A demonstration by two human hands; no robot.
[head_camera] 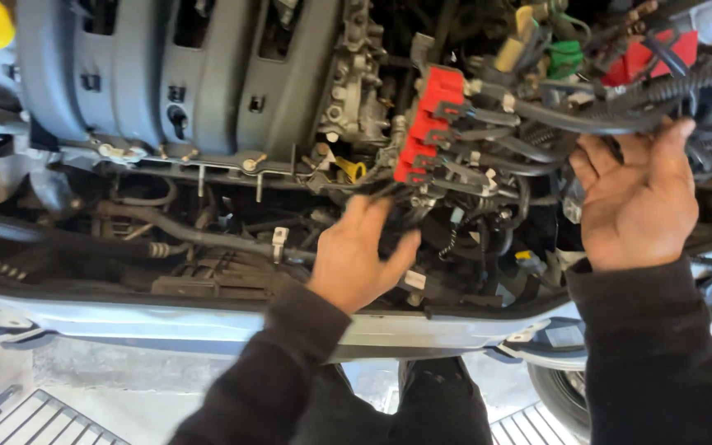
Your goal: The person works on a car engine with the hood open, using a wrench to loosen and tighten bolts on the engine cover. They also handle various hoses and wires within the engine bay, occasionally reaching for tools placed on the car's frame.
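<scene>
Left grip (363, 251) and right grip (638, 198) open-fingered among black wiring harness (529, 124).

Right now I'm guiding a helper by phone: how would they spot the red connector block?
Start at the big grey intake manifold across the engine's top. Just beside its end, above the left hand, sits the red connector block, stepped and bright red, with black cables running toward the right hand.

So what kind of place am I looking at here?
Most likely a car workshop or driveway repair spot: an open engine bay with a grey intake manifold, a red connector block amid black wiring, and a tyre over the concrete floor.
</scene>
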